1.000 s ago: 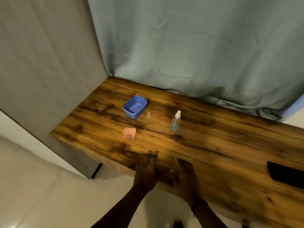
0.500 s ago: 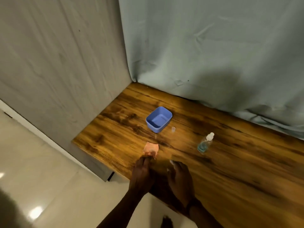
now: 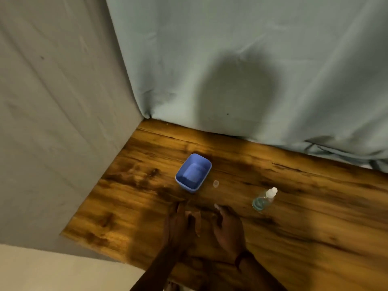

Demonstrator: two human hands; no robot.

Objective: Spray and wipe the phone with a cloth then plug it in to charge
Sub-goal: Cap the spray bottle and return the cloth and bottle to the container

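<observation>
The left hand (image 3: 180, 224) lies over the pink cloth (image 3: 196, 222), whether pinching it I cannot tell, the right hand (image 3: 228, 227) rests flat and empty, and the phone is out of view, so better to gather the cloth fully before reaching for the spray bottle (image 3: 263, 199).

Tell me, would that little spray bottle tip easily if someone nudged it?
Probably yes: the spray bottle looks slim and tall for its base. Its blue liquid sits low, so it is likely light, though bottom-weighted. Its clear smooth wall may feel slippery.
</observation>
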